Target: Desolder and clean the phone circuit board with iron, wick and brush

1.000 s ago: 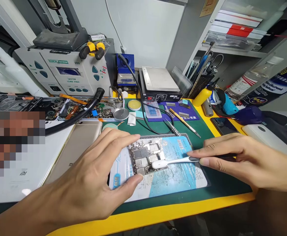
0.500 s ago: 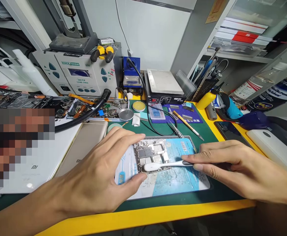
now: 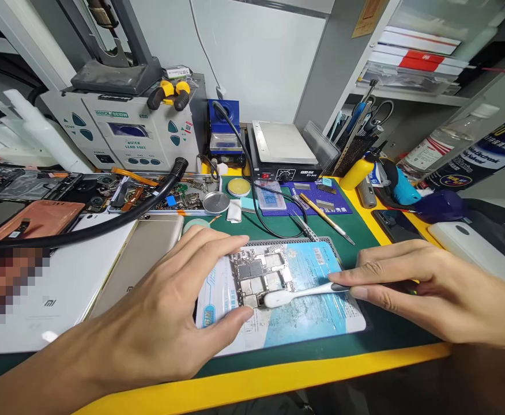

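Observation:
A phone circuit board (image 3: 274, 260) lies flat on a white-and-blue printed sheet or pad (image 3: 321, 314). My left hand (image 3: 183, 300) spans its left side, index fingertip at the upper corner and thumb at the lower, gripping it by the edges. Between the thumb and fingers of my right hand (image 3: 403, 282) is a toothbrush (image 3: 304, 292) with a white head and a dark grip. Its head rests at the board's lower edge, bristles down and hidden beneath it.
Behind the sheet lie tweezers (image 3: 303, 226), a gold-handled knife (image 3: 327, 218) and round tins (image 3: 215, 202). A hot-air station (image 3: 127, 129) stands back left, a small hot plate (image 3: 283, 147) back centre. Phone shells (image 3: 138, 253) are at left; a phone (image 3: 397, 226) lies right.
The brush head has slid right along the board's lower edge, and its handle now slants more. My left hand keeps its hold. The whole view has shifted slightly.

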The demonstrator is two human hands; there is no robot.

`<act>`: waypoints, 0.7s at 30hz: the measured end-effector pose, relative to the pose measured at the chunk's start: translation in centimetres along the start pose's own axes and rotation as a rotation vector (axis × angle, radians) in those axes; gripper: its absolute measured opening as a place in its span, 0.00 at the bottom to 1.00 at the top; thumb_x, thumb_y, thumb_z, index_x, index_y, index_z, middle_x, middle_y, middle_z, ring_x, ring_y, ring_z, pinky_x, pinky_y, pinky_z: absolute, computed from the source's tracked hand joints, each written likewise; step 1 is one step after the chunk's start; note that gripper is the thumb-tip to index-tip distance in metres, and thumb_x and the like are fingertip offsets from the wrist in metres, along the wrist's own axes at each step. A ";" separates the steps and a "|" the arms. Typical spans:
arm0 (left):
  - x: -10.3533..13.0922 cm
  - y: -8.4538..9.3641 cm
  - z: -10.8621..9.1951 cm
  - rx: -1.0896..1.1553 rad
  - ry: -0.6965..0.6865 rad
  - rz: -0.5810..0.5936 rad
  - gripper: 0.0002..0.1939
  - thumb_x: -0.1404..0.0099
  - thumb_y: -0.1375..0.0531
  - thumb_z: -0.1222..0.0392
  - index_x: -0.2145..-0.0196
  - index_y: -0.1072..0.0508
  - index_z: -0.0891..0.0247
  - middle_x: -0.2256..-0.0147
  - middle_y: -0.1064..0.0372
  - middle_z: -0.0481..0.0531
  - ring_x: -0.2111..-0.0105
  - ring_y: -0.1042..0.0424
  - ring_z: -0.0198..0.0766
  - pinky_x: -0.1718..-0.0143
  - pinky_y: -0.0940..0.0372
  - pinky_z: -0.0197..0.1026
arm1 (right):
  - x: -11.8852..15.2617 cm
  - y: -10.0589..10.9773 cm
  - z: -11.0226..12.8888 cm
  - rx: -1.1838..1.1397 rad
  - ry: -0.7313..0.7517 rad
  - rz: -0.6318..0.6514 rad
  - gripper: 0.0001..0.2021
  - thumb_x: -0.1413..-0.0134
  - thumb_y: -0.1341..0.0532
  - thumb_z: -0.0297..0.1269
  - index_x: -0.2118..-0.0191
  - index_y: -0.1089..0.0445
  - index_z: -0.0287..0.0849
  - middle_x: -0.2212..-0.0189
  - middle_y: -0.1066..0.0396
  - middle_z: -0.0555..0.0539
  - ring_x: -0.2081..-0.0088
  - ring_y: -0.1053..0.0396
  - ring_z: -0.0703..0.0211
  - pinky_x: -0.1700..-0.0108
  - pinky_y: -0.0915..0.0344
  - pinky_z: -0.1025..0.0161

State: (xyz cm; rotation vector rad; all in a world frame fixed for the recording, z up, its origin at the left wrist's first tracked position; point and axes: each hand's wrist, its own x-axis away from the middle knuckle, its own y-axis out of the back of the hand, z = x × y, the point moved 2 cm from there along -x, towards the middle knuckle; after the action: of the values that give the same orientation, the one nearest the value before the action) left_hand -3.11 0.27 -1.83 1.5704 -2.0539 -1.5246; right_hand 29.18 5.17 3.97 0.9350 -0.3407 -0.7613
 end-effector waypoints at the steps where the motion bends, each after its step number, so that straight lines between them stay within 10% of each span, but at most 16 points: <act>1: 0.0 0.0 0.0 -0.001 0.002 -0.001 0.30 0.26 0.35 0.57 0.31 0.37 0.61 0.42 0.31 0.54 0.40 0.31 0.41 0.30 0.42 0.44 | 0.1 0.0 -0.2 -0.020 -0.005 0.031 0.13 0.30 0.34 0.40 0.48 0.12 0.56 0.71 0.16 0.48 0.75 0.21 0.59 0.75 0.27 0.68; 21: 0.0 -0.1 0.1 -0.003 0.005 0.001 0.29 0.26 0.36 0.56 0.32 0.37 0.59 0.42 0.30 0.55 0.41 0.30 0.45 0.34 0.38 0.48 | 1.4 1.6 -1.9 -0.042 -0.094 0.044 0.12 0.32 0.32 0.38 0.49 0.11 0.57 0.55 0.11 0.47 0.55 0.12 0.42 0.58 0.15 0.63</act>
State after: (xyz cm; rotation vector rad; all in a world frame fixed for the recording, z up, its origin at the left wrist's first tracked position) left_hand -3.10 0.36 -1.91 1.5701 -2.0489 -1.5214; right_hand 31.93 5.86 4.18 0.8513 -0.4246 -0.7703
